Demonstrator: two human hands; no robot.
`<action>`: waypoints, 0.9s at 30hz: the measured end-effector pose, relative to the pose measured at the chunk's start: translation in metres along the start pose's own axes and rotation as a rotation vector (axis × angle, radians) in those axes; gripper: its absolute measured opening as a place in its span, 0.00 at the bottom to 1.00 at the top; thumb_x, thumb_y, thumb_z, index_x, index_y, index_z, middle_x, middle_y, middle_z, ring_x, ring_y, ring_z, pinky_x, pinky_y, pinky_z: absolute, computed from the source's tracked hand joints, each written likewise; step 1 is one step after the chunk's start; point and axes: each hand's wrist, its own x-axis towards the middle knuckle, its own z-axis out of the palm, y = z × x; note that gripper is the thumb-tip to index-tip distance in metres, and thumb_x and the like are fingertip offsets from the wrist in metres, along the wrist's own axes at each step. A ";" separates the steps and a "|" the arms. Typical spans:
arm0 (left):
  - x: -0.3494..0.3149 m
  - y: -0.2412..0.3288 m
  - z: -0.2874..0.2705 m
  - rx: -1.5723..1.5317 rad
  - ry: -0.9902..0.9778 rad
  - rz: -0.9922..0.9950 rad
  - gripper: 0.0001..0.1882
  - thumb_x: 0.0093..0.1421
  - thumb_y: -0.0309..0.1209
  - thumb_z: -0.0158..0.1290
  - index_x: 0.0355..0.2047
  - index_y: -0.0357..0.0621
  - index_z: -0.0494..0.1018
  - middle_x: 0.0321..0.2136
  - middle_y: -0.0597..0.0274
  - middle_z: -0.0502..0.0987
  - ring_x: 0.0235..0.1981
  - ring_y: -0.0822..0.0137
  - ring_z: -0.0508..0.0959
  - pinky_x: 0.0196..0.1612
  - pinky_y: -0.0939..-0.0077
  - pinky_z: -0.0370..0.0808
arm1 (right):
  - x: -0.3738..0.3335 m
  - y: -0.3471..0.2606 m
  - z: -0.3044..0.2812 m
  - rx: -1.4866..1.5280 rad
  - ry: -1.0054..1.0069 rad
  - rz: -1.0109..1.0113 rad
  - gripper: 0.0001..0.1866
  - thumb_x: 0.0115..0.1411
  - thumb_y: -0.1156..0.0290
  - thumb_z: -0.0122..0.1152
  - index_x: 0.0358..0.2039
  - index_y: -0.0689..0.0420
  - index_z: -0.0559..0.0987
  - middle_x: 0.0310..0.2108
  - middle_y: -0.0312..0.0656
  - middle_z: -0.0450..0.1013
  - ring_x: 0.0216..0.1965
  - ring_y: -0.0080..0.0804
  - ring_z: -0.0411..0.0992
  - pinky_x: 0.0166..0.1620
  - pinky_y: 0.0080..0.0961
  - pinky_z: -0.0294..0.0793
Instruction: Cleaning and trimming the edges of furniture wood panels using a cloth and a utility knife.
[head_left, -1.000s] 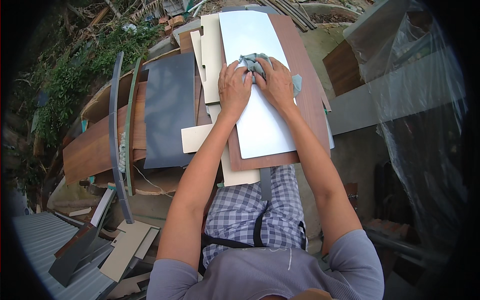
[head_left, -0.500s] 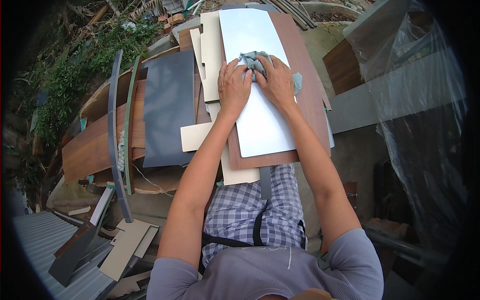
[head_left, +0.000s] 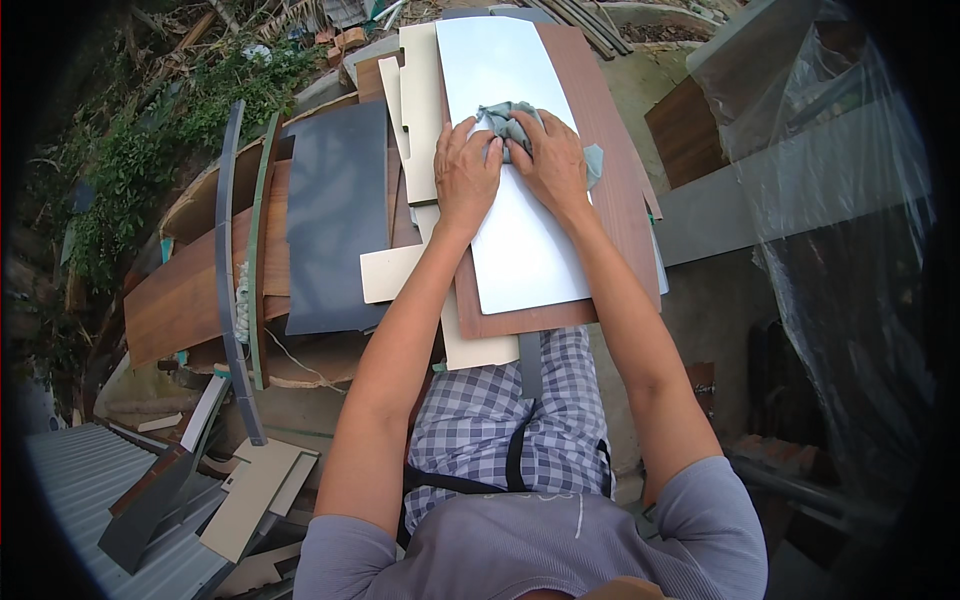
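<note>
Both of my hands hold a crumpled grey-green cloth (head_left: 508, 118) on a white panel (head_left: 530, 250). My left hand (head_left: 467, 172) has its fingers curled on the cloth's left side. Close beside it, my right hand (head_left: 553, 165) grips the right side, the two thumbs almost touching. A loose corner of the cloth sticks out past the right hand. Beneath the white panel lies a larger brown wood-look board (head_left: 610, 130), resting on cream boards (head_left: 422, 110) with notched edges.
To the left are a dark grey panel (head_left: 338, 215), brown boards (head_left: 185, 290) and two long narrow strips (head_left: 230, 240). Clear plastic sheeting (head_left: 830, 200) hangs at the right. Cut board pieces (head_left: 258, 490) lie on corrugated metal (head_left: 85, 480) at lower left. Green plants (head_left: 200, 120) grow behind.
Almost nothing differs. My hands and the cloth stay in the same place on the white panel, with only a very slight shift of the stack to the left.
</note>
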 end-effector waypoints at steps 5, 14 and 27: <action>-0.001 0.000 0.000 -0.007 -0.003 -0.017 0.15 0.61 0.38 0.48 0.40 0.40 0.76 0.51 0.53 0.71 0.57 0.49 0.63 0.59 0.60 0.60 | 0.000 -0.001 0.000 0.003 0.000 0.003 0.22 0.50 0.63 0.64 0.47 0.50 0.75 0.46 0.49 0.69 0.47 0.47 0.69 0.51 0.39 0.65; 0.000 0.000 0.000 -0.012 -0.003 -0.012 0.15 0.61 0.37 0.48 0.41 0.39 0.75 0.51 0.52 0.71 0.57 0.48 0.63 0.60 0.60 0.59 | 0.001 -0.002 -0.002 0.008 -0.001 -0.008 0.22 0.50 0.64 0.64 0.47 0.50 0.75 0.45 0.49 0.69 0.46 0.47 0.69 0.50 0.39 0.65; 0.001 -0.001 0.000 -0.015 0.005 0.003 0.15 0.60 0.36 0.49 0.42 0.38 0.74 0.50 0.52 0.71 0.57 0.49 0.63 0.60 0.60 0.59 | -0.006 -0.008 -0.006 0.000 -0.054 0.027 0.23 0.51 0.64 0.63 0.49 0.51 0.74 0.49 0.51 0.68 0.50 0.47 0.67 0.52 0.39 0.64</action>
